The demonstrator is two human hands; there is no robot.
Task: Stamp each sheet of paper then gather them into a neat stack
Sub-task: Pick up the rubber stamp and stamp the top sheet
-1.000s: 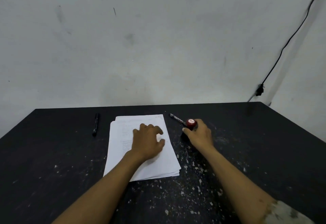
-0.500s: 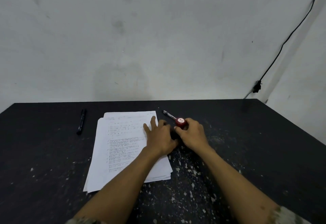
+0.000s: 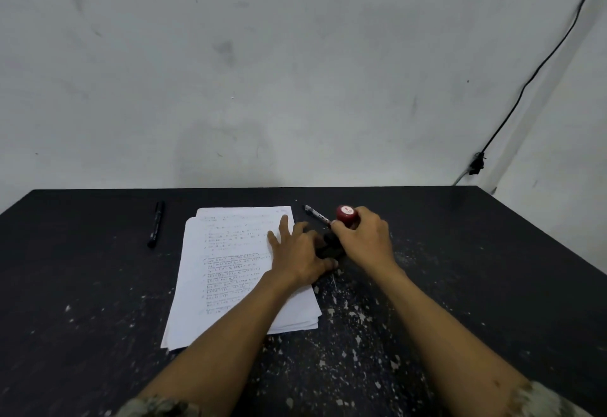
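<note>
Status: table [image 3: 460,285] is dark and paint-flecked, and everything sits mid-table. Paper sheets [image 3: 230,269] lie in one loose pile left of centre with edges offset. The top sheet carries printed text and no stamp mark I can make out, though it's too small to be sure. Left hand [image 3: 300,252] is flat on the pile's right edge, fingers straight and spread, pinning it. Its thumb side is against a dark object [image 3: 330,247] beside the paper; I can't tell what it is, ink pad or stamp base is my guess. Right hand [image 3: 364,239] is wrapped around the red-topped stamp [image 3: 345,213], just right of the pile, above that dark object, not over paper. Pen [image 3: 317,213] lies just behind the stamp, marker [image 3: 156,224] well left of the pile, both untouched. My read: stamp in hand, zero sheets visibly stamped, so all stamping plus squaring the stack is left.
</note>
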